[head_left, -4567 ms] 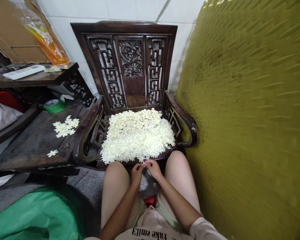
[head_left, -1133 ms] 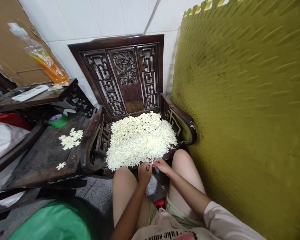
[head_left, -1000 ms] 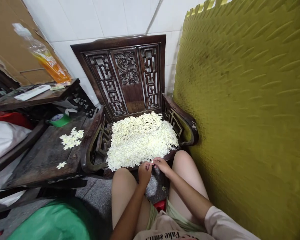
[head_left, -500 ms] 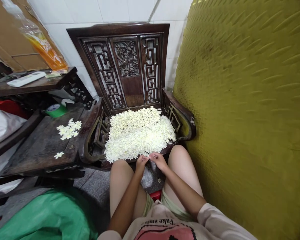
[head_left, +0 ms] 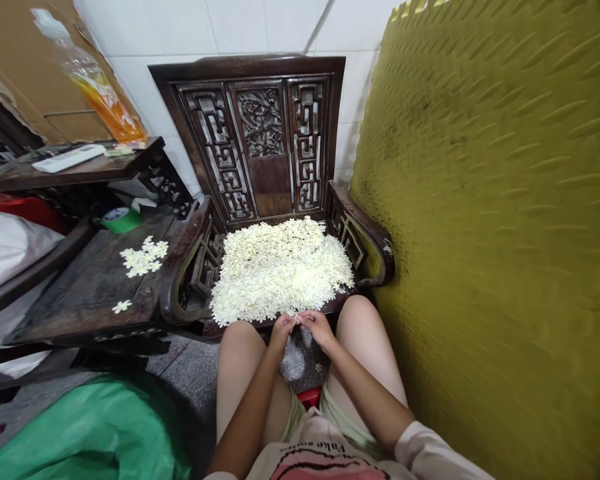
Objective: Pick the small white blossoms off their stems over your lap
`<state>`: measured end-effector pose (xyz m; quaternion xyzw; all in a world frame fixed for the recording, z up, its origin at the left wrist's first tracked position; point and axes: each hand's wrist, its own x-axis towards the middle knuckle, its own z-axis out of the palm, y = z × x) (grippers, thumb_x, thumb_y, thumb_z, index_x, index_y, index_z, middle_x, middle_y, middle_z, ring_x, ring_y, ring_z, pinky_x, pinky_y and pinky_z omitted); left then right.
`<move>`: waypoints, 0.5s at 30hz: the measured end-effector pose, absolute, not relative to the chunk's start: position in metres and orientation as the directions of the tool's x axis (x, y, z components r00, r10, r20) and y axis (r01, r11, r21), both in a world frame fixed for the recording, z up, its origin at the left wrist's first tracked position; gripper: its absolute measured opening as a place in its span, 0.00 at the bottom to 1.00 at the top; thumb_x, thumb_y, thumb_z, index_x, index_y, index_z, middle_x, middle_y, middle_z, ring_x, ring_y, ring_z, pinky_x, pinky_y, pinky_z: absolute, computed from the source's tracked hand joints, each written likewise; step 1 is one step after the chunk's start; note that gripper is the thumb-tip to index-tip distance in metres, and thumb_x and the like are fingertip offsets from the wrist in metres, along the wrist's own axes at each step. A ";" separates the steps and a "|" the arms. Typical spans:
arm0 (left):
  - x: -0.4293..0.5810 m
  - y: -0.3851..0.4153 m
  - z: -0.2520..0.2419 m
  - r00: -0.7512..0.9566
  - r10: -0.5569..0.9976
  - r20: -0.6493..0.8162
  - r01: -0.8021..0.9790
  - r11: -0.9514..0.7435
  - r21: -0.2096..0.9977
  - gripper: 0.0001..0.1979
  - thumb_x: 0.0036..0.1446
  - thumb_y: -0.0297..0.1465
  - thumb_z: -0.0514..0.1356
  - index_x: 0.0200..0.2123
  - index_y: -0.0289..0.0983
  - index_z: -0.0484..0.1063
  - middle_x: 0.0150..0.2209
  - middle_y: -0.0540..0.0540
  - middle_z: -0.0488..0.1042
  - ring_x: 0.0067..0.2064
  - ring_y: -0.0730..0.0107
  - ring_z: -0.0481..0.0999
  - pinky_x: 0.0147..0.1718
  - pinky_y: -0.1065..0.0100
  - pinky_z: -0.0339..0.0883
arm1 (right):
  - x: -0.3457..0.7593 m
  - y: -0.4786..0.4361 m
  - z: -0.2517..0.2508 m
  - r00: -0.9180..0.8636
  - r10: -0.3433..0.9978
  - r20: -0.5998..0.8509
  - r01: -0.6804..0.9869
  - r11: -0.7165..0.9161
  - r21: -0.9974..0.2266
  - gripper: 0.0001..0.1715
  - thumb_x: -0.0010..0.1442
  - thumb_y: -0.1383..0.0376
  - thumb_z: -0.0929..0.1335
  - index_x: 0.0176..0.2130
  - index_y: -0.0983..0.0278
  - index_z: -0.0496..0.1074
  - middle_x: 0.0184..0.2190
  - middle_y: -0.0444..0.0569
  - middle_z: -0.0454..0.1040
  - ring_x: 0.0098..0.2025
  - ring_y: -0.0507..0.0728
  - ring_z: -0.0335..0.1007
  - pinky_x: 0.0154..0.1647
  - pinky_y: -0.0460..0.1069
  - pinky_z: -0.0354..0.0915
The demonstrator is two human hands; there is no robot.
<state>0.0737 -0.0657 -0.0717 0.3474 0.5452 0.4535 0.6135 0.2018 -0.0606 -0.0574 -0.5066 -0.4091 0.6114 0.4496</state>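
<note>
Between my knees, my left hand [head_left: 282, 331] and my right hand [head_left: 318, 325] meet at the fingertips, both closed in a pinch. A small white flower [head_left: 297, 319] is held where they meet, mostly covered by the fingers. Just beyond them, a thick pile of white and cream flowers [head_left: 280, 280] covers the seat of a dark carved wooden chair [head_left: 267, 187]. The pile reaches the seat's front edge, close to my fingertips.
On the side table [head_left: 75, 287] at left lie a small cluster of flowers [head_left: 144, 257], one single flower [head_left: 122, 306] and a green tape roll [head_left: 121, 219]. An orange-filled bottle [head_left: 113, 110] stands above. A yellow mat [head_left: 490, 220] rises at right; a green bag [head_left: 95, 427] lies low left.
The view has shifted slightly, so the chair and table appear a little further right and lower. Both hands stay together at the fingertips, with only slight finger movement.
</note>
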 end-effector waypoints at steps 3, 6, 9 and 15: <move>0.076 -0.071 -0.070 -0.051 0.920 -0.390 -0.166 0.377 0.911 0.22 0.33 0.48 0.64 0.19 0.36 0.61 0.13 0.56 0.56 0.18 0.80 0.54 0.22 0.73 0.46 | 0.199 -0.060 -0.058 -0.080 0.961 -0.266 -0.154 -0.276 -0.949 0.21 0.36 0.50 0.74 0.25 0.65 0.75 0.24 0.49 0.75 0.24 0.53 0.66 0.28 0.48 0.61; 0.078 -0.075 -0.066 -0.117 0.904 -0.412 -0.196 0.385 0.902 0.20 0.35 0.46 0.64 0.24 0.35 0.68 0.16 0.54 0.63 0.20 0.78 0.59 0.22 0.72 0.50 | 0.199 -0.058 -0.060 -0.082 0.956 -0.281 -0.154 -0.291 -0.944 0.20 0.35 0.51 0.74 0.23 0.65 0.74 0.23 0.48 0.75 0.24 0.52 0.65 0.28 0.48 0.61; 0.078 -0.074 -0.066 -0.154 0.926 -0.346 -0.196 0.314 0.929 0.18 0.34 0.41 0.65 0.26 0.34 0.72 0.24 0.48 0.72 0.27 0.73 0.68 0.29 0.70 0.59 | 0.200 -0.057 -0.063 -0.067 0.955 -0.289 -0.140 -0.296 -0.945 0.20 0.35 0.52 0.74 0.23 0.65 0.74 0.21 0.47 0.74 0.23 0.52 0.64 0.27 0.48 0.60; 0.082 -0.073 -0.069 -0.187 0.925 -0.332 -0.166 0.303 0.938 0.15 0.32 0.39 0.67 0.24 0.34 0.75 0.26 0.45 0.76 0.32 0.66 0.72 0.36 0.65 0.63 | 0.200 -0.062 -0.065 0.061 0.946 -0.318 -0.096 -0.311 -0.946 0.18 0.34 0.54 0.74 0.22 0.65 0.74 0.21 0.48 0.74 0.23 0.53 0.65 0.27 0.48 0.61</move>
